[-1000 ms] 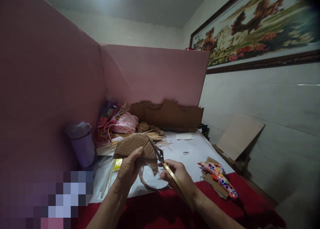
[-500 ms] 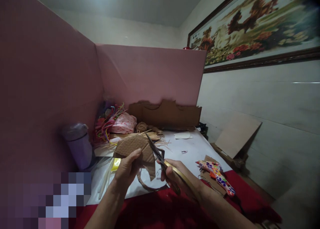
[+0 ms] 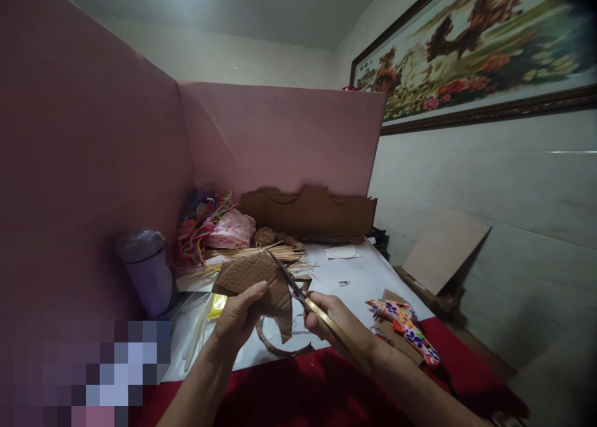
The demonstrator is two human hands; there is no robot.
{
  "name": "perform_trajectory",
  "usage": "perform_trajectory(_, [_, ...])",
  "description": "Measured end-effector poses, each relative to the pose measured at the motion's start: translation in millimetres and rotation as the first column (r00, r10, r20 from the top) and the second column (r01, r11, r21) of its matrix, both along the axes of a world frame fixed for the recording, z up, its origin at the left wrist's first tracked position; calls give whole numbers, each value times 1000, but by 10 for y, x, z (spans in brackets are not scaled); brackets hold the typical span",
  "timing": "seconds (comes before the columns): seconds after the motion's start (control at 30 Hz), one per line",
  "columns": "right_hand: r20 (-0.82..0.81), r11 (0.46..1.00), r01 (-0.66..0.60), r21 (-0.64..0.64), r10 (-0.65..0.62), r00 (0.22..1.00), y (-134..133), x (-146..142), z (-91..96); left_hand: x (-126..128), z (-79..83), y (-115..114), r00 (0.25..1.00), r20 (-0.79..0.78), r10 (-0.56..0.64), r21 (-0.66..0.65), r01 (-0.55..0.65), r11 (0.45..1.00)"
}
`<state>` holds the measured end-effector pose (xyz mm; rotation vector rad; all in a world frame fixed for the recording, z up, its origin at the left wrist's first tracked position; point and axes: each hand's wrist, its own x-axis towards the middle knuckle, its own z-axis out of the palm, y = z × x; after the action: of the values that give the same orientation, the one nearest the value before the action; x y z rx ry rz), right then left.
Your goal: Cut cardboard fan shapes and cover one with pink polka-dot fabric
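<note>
My left hand (image 3: pixel 242 312) pinches a piece of brown corrugated cardboard (image 3: pixel 252 278) with a rounded upper edge, thumb on top. In my right hand (image 3: pixel 333 324) is a pair of scissors (image 3: pixel 321 315) with gold-coloured handles, its fingers closed round them. The dark blades lie along the cardboard's right edge, pointing up and left, and look nearly closed. A small cut strip of cardboard (image 3: pixel 304 283) stands out just right of the blades. Below the held piece, a curved cardboard offcut (image 3: pixel 280 351) lies on the white table covering.
A flower-patterned glue gun (image 3: pixel 410 330) rests on cardboard at the right. Behind my hands are thin wooden sticks (image 3: pixel 280 251), a twine ball (image 3: pixel 265 236), colourful pipe cleaners (image 3: pixel 198 228) and a large cardboard sheet (image 3: pixel 312 212). A purple tumbler (image 3: pixel 148 278) stands left, near clear glue sticks (image 3: pixel 196 334).
The scissor blades have come closer together along the cardboard's right edge, and the right hand's fingers have drawn in. The cardboard has tilted slightly.
</note>
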<state>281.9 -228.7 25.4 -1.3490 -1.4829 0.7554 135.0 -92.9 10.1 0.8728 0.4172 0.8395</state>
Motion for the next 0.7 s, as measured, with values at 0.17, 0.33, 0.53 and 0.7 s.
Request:
perform_trajectory(0.17, [-47,1000,22,-23,-23,999,-36,-26,-8,1,-19,7,1000,-2,-17,13,17,1000])
perform_trajectory(0.33, [-132,998,45,-40,-50,990,-46,-17,-77,-7,-21,-1,998,-31,-60,65,62,996])
perform_trajectory(0.53, [-34,990,117,-76,-120,992,-136,17,3,-33,-42,10,992,-88,-90,82,97,992])
perform_trajectory(0.7, [5,994,4,-105,-3,1000,-258,41,193,-44,-71,49,991,-94,-99,72,105,992])
